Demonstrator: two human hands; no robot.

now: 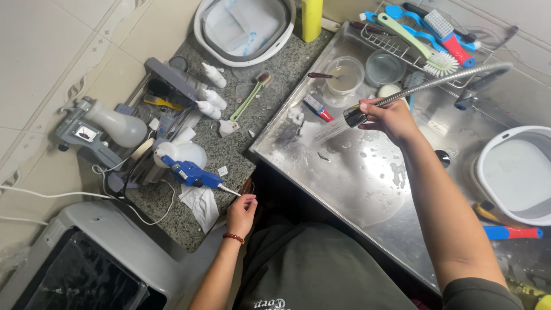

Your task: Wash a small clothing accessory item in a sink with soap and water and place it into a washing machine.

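Sprayer head (356, 116) sits within right hand's (390, 117) grip.

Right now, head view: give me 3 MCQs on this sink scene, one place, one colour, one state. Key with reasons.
1. Where does the glue gun lie?
A. on the granite counter
B. in the steel sink
C. in the grey basin

2. What colour is the glue gun's body?
A. red
B. blue
C. green

3. What is the spray head doing?
A. hanging unused
B. lying on the counter
C. spraying water, held in the right hand

Key:
1 A: it rests on the speckled counter, left of the steel sink.
2 B: its body is plainly blue.
3 C: the right hand grips the hose behind it and a water fan hits the steel.
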